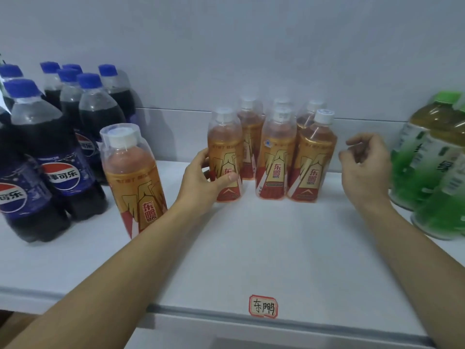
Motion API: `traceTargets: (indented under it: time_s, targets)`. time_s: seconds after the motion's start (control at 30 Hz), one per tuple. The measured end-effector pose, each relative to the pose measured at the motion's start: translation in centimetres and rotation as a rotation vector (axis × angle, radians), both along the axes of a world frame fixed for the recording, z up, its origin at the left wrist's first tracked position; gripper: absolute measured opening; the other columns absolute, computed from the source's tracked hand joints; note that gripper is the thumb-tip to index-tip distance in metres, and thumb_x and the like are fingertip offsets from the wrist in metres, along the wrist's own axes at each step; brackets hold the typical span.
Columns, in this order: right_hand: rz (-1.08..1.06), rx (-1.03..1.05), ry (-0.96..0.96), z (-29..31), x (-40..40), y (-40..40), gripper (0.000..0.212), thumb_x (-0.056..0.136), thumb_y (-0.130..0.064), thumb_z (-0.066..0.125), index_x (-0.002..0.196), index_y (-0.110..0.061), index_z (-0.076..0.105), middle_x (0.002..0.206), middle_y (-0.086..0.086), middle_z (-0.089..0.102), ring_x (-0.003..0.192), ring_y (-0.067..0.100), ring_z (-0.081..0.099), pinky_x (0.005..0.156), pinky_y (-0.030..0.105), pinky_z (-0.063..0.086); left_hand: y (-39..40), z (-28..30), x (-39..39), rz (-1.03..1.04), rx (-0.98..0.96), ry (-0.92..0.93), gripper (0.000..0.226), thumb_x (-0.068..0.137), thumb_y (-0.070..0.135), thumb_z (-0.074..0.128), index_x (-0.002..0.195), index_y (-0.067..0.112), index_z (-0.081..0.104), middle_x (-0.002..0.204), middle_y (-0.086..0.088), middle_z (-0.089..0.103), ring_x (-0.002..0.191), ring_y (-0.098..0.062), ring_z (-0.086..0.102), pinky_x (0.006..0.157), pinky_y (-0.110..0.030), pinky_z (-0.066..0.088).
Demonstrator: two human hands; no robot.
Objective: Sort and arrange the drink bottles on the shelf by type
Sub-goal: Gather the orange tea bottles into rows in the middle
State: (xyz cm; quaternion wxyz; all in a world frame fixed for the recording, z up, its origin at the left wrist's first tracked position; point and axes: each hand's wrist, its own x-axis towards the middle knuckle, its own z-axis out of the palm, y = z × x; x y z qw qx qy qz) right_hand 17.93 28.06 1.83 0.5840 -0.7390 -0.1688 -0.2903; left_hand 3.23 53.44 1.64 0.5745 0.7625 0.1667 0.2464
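Note:
Several orange energy-drink bottles with gold and red labels stand grouped at the back middle of the white shelf (251, 248). My left hand (201, 180) grips the leftmost of that group (225, 137), which stands upright. Another orange bottle (133, 182) stands alone nearer the front, left of my left arm. My right hand (364, 162) hovers just right of the group's rightmost bottle (315, 157), fingers loosely curled, holding nothing. Dark cola bottles with blue caps (63, 147) crowd the left side. Green tea bottles (432, 159) stand at the right.
A red-bordered handwritten tag (263, 306) is stuck on the shelf's front edge. A pale wall closes the back of the shelf. Bare shelf surface lies between my two forearms in front of the orange group.

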Motion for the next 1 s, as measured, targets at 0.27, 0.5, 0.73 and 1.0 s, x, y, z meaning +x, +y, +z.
traceTargets:
  time_s: [0.27,0.5,0.73,1.0]
  targets:
    - [0.012,-0.073,0.240,-1.7,1.6,0.3,0.016,0.095,-0.022,0.053,0.091,-0.038,0.052,0.088,-0.003,0.063,0.089,0.033,0.066,0.080,0.054,0.057,0.0,-1.6,1.3,-0.191,0.045,-0.055,0.055,0.095,0.011,0.069,0.144,0.020,0.047,0.128,0.008,0.067,0.116,-0.008,0.065,0.098,-0.029,0.056]
    - [0.313,0.007,0.489,-1.5,0.4,0.9,0.027,0.104,-0.014,0.037,0.127,-0.020,0.049,0.088,-0.001,0.067,0.076,0.012,0.067,0.069,0.039,0.058,-1.8,-1.8,2.7,-0.209,0.055,-0.108,0.060,0.100,0.009,0.060,0.152,0.021,0.032,0.133,0.011,0.060,0.113,0.006,0.061,0.090,-0.017,0.055]
    - [0.726,0.143,0.515,-1.3,0.4,0.0,0.068,0.081,-0.014,0.049,0.147,-0.027,0.040,0.099,-0.005,0.068,0.088,0.012,0.063,0.071,0.027,0.053,-2.3,-2.2,2.7,-0.185,0.054,-0.135,0.064,0.099,0.010,0.062,0.153,0.025,0.029,0.132,0.015,0.060,0.117,0.006,0.060,0.097,-0.022,0.054]
    - [0.746,-0.018,0.455,-2.3,0.5,0.6,0.101,0.066,0.008,0.073,0.151,-0.023,0.028,0.134,0.015,0.062,0.121,0.033,0.064,0.101,0.053,0.052,-2.3,-1.7,3.9,-0.195,-0.089,-0.049,0.075,0.075,-0.004,0.085,0.135,0.020,0.047,0.111,0.006,0.072,0.093,-0.004,0.072,0.075,-0.026,0.062]
